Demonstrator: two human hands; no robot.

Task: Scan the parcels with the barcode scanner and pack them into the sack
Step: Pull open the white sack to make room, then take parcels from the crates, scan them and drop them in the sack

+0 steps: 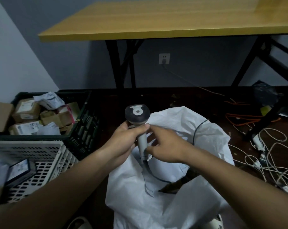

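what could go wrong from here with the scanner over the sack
1. The scanner's cable loops across the white sack; a parcel dropped in could snag it or drag it inside.
2. The left hand grips the barcode scanner while the right hand pinches its handle. If this is a handover, a loose grip might drop it.
3. The parcels sit in the dark crate to the left, so reaching over could tug the cable.

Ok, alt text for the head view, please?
Left hand grips the scanner upright over the white sack, while the right hand touches its handle. Parcels fill a dark crate at left.
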